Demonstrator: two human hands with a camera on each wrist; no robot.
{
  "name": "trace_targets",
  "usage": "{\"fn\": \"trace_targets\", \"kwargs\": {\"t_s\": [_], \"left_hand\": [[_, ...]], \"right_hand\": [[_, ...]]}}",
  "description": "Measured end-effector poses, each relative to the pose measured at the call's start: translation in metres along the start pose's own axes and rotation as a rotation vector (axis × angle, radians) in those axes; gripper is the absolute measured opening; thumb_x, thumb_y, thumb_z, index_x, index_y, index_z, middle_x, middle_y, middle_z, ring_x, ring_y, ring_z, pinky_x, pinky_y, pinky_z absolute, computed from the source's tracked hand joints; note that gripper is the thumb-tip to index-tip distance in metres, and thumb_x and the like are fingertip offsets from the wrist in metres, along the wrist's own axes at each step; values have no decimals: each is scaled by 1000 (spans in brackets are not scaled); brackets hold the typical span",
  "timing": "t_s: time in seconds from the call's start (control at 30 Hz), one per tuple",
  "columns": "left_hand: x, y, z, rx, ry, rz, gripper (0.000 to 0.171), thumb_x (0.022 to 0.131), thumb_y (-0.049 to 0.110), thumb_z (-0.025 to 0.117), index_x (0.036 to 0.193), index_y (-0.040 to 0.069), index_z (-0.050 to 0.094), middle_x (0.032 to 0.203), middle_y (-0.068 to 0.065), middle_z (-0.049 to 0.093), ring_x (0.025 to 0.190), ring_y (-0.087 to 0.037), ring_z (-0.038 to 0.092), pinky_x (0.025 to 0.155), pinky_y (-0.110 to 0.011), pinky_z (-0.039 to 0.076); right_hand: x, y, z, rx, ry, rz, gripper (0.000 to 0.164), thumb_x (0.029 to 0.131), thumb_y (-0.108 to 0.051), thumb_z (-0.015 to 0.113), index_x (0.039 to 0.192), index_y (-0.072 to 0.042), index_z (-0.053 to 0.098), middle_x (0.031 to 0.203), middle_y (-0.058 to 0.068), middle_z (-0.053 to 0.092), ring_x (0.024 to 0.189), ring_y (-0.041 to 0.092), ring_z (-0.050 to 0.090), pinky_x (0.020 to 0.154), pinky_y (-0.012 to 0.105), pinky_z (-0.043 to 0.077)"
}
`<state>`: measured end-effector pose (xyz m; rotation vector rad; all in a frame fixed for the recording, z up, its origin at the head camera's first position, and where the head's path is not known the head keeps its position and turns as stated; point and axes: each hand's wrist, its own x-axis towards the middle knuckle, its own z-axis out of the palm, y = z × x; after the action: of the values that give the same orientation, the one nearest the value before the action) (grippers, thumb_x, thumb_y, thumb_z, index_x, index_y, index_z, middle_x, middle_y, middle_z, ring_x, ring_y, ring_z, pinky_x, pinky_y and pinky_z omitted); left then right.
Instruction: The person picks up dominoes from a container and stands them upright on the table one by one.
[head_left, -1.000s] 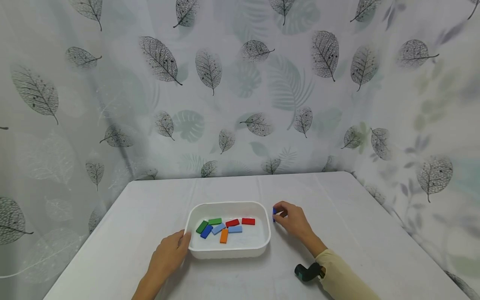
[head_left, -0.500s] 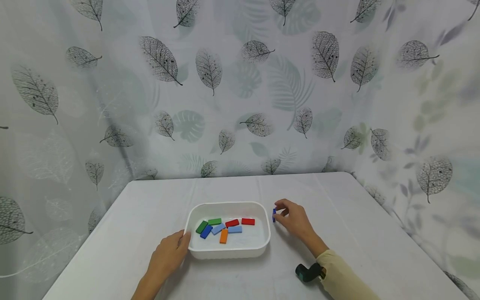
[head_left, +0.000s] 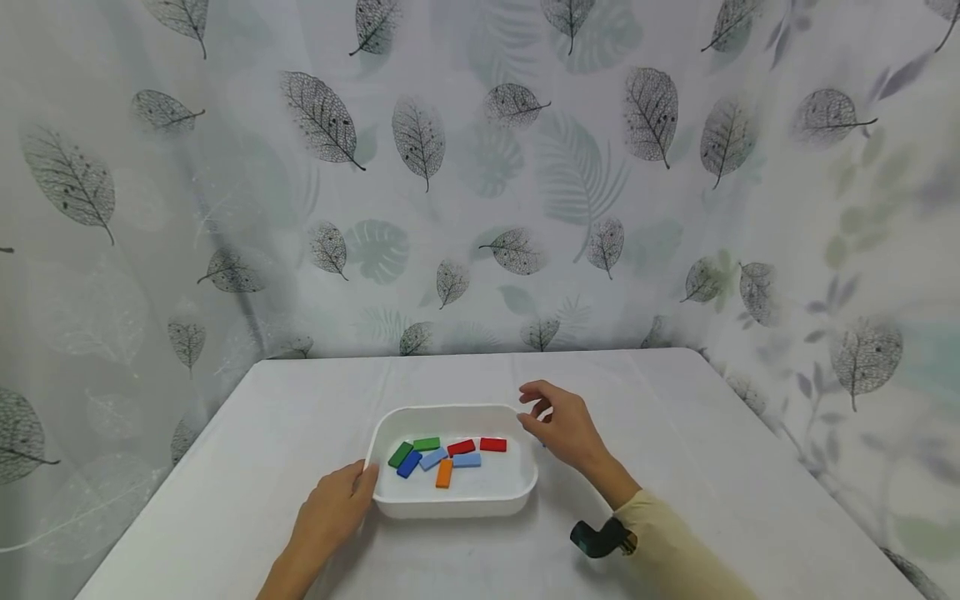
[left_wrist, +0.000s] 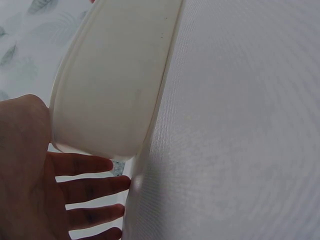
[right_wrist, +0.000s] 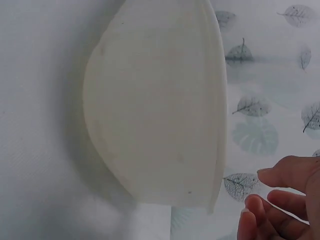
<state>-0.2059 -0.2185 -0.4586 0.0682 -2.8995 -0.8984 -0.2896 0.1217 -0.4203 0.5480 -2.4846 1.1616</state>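
A white plastic tub (head_left: 453,507) sits on the table holding several small flat blocks: two green (head_left: 401,454), one dark blue (head_left: 408,464), two light blue (head_left: 467,460), two red (head_left: 492,445) and an orange one (head_left: 444,473). My left hand (head_left: 333,508) rests against the tub's left end, thumb at the rim and fingers extended along its outside in the left wrist view. Over the tub's back right corner hovers my right hand (head_left: 566,425). Its fingers are loosely bent, with nothing between them in the right wrist view. A sliver of blue shows under that hand, mostly hidden.
White cloth covers the table (head_left: 645,400). A dark curved object (head_left: 598,539) sticks out at the right wrist, beside the pale sleeve (head_left: 675,542). Behind hangs a leaf-print curtain (head_left: 480,183).
My right hand has let go of a dark blue block standing on the table right of the tub. It has moved left and up to the tub's corner. My left hand stays put.
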Motion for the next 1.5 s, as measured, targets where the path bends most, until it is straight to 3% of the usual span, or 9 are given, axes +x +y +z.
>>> {"fn": "trace_targets", "kwargs": {"t_s": [0.33, 0.63, 0.9, 1.27, 1.5], "left_hand": [[0, 0, 1, 3, 9, 16, 56, 111, 39, 45, 138, -8, 61, 133, -28, 64, 125, -50, 57, 94, -64, 49], [1, -2, 3, -1, -2, 10, 57, 111, 40, 45, 138, -7, 61, 132, -28, 64, 124, -50, 57, 93, -65, 49], [-1, -1, 1, 0, 0, 1, 55, 111, 39, 45, 137, -6, 62, 131, -27, 65, 124, -49, 58, 92, -64, 50], [0, -3, 2, 10, -19, -15, 56, 110, 40, 44, 137, -7, 62, 131, -28, 64, 125, -50, 57, 94, -65, 48], [1, -1, 1, -1, -8, -6, 54, 110, 38, 45, 136, -5, 63, 129, -27, 66, 124, -49, 58, 95, -65, 47]], "right_hand": [[11, -24, 17, 23, -125, -66, 28, 90, -3, 80, 117, -5, 72, 104, 10, 72, 84, 16, 65, 78, 31, 59], [13, -22, 37, -38, -305, -8, 27, 93, -4, 77, 119, -1, 70, 105, 9, 70, 86, 18, 64, 73, 26, 58], [12, -20, 48, -86, -365, 6, 24, 92, -3, 78, 114, 2, 70, 103, 12, 70, 87, 21, 64, 76, 31, 59], [16, -27, 64, -237, -420, 89, 26, 92, -2, 76, 116, 4, 68, 102, 14, 70, 87, 25, 63, 83, 40, 59], [16, -28, 73, -507, -491, 44, 18, 91, -7, 80, 104, -5, 68, 83, 2, 59, 80, 18, 56, 89, 34, 56]]}}
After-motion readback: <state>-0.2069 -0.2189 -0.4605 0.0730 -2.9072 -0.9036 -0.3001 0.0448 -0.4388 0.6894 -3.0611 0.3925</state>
